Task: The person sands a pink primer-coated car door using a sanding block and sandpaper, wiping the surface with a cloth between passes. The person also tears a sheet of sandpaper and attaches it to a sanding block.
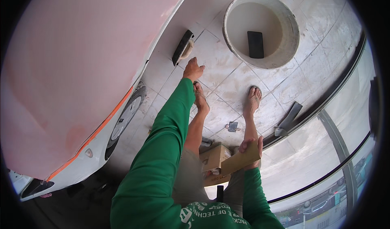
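Observation:
My left hand reaches down over the tiled floor, thumb and fingers apart, holding nothing. Just beyond its fingertips lies a black hand sanding block with a pale handle, tipped on its side. Near my right knee, my right hand grips a tan strip of sandpaper by one end, fingers wrapped over its edge. Ahead stands a round bucket of cloudy water. A black rectangular pad is inside the bucket, partly against its near wall.
A car with a pinkish panel and a wheel takes up the left side. Between my legs sits a cardboard box. A dark flat strip and a small dark piece lie on the floor. Framed glass curves along the right.

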A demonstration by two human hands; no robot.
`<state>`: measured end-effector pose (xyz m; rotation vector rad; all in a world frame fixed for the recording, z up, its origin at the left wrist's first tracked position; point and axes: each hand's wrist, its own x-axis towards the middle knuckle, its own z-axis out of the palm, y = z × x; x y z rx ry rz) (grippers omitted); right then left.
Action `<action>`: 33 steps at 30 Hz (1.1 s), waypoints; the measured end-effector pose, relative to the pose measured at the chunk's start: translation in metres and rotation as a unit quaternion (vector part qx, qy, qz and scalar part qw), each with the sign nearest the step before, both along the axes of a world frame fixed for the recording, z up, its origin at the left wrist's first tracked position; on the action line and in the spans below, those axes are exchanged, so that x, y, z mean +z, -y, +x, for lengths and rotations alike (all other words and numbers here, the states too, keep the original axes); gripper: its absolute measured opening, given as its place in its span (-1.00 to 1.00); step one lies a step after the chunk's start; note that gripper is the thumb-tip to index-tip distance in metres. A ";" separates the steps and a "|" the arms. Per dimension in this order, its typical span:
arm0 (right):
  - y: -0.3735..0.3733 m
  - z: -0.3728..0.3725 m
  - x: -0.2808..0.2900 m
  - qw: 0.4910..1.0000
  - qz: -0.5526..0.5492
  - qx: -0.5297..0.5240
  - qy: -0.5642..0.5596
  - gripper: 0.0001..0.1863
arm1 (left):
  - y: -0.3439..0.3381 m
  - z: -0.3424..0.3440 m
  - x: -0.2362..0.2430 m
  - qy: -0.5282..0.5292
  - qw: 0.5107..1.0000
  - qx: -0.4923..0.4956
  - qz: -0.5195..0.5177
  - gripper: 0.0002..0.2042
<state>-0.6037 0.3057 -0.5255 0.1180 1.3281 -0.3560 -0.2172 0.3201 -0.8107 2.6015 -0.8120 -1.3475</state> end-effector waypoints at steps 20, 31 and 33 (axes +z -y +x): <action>0.081 0.128 0.023 0.863 -0.248 0.440 -0.028 -0.20 | -0.021 0.004 0.236 -0.306 0.927 0.201 -0.083 -0.63; 0.165 0.129 0.283 0.633 -0.488 0.556 0.229 -0.64 | 0.002 -0.097 0.643 -0.027 0.945 -0.027 -0.324 -0.49; 0.173 0.125 0.332 0.649 -0.447 0.578 0.212 -0.69 | 0.013 -0.113 0.702 0.129 0.911 -0.027 -0.390 -0.46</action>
